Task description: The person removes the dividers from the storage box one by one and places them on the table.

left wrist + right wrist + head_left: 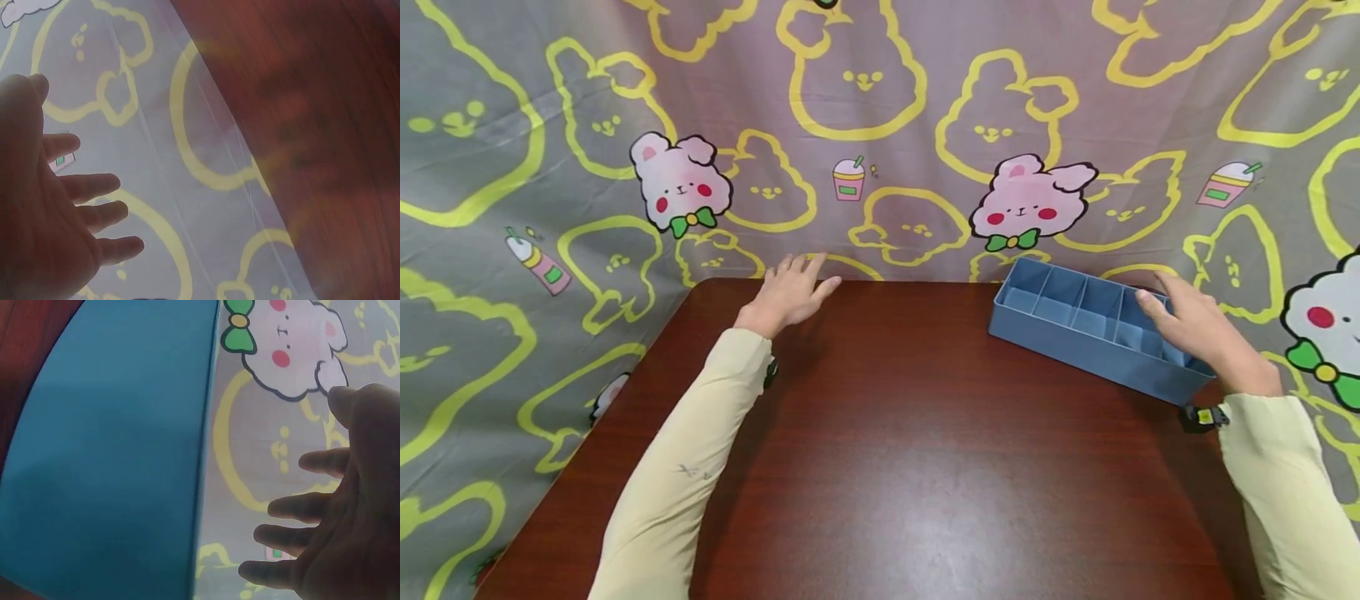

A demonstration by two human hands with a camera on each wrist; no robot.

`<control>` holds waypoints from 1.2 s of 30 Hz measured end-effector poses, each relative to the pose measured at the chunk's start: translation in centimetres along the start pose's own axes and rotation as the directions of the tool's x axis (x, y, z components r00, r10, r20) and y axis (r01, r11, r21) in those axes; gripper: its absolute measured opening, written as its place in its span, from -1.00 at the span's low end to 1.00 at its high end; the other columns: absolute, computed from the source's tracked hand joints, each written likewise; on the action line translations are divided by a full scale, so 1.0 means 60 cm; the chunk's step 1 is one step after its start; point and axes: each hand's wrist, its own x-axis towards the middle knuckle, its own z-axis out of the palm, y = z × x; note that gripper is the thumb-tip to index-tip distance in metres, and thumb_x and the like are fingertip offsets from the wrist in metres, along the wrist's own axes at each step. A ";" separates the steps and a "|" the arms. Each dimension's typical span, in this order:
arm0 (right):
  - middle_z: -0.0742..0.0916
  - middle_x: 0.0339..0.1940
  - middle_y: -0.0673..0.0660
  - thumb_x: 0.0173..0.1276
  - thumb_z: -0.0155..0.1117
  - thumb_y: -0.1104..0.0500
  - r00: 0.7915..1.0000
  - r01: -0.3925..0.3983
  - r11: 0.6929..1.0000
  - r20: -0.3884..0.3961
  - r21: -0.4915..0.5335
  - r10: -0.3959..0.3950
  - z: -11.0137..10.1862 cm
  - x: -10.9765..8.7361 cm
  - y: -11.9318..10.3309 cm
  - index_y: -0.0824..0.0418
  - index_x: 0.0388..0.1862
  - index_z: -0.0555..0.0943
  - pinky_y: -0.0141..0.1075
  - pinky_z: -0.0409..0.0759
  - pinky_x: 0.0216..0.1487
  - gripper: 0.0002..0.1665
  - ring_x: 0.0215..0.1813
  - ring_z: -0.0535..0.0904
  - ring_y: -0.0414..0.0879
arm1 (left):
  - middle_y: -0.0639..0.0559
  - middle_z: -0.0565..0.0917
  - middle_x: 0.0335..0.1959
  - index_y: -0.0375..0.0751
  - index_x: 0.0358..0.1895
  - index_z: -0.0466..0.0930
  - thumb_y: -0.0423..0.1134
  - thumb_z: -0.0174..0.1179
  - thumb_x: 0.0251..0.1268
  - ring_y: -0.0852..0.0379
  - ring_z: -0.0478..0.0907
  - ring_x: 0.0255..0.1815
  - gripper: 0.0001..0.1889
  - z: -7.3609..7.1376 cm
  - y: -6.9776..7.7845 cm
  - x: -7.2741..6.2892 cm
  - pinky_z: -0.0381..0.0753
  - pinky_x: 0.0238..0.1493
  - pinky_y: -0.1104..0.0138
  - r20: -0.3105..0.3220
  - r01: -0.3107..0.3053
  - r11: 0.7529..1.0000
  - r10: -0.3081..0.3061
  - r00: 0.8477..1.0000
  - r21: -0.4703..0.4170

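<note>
Backdrop cloth (917,265), grey to mauve: printed with yellow animal outlines, red-cheeked rabbit heads (681,179) with green bows, and lidded drink cups (848,179). Hangs behind the table and along both sides. Table (955,450), dark reddish-brown with wood grain, bright sheen toward the near middle. Divided box (1075,350), blue, long, rectangular, open-topped: stands upright on the table at the far right, set at a slant, right end nearer. Row of compartments (1054,308) inside, right-end ones partly hidden. Right hand (1202,333): overlaps the box's right end in the head view; fingers extended toward the blue wall yet apart from it in the right wrist view; grip wide. Left hand (786,293): near the table's far left corner, fingers straight and fanned, grip wide; well apart from the box. Sleeves (673,479), pale yellow; dark wrist devices (1202,418) at the cuffs.
</note>
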 end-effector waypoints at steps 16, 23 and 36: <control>0.23 0.37 0.66 0.60 -0.27 -0.12 0.996 -0.084 0.996 -0.036 -0.032 0.083 0.016 -0.032 0.030 0.52 0.50 0.01 0.42 0.08 0.26 -0.18 0.35 0.10 0.59 | -0.18 0.13 0.55 0.02 0.59 -0.05 0.34 -0.38 0.49 -0.24 0.05 0.56 -0.25 0.046 0.068 0.015 0.07 0.47 -0.20 0.014 -0.071 0.997 0.071 0.997 -0.042; 0.23 0.34 0.69 0.59 -0.25 -0.05 0.992 -0.117 0.992 -0.051 -0.038 0.115 0.018 -0.051 0.052 0.53 0.47 0.07 0.43 0.09 0.23 -0.24 0.33 0.09 0.61 | -0.16 0.24 0.50 0.01 0.56 0.03 0.35 -0.38 0.48 -0.20 0.18 0.51 -0.26 0.065 0.106 0.021 0.23 0.43 -0.09 -0.003 -0.096 0.993 0.096 0.995 -0.068; 0.29 0.24 0.71 0.54 -0.17 0.03 0.980 -0.147 0.988 -0.142 -0.044 0.140 0.029 -0.057 0.071 0.54 0.35 0.20 0.38 0.10 0.20 -0.35 0.26 0.10 0.63 | -0.13 0.24 0.52 0.01 0.57 0.01 0.36 -0.38 0.48 -0.15 0.19 0.52 -0.25 0.091 0.148 0.032 0.25 0.45 -0.01 0.014 -0.111 0.974 0.116 0.993 -0.199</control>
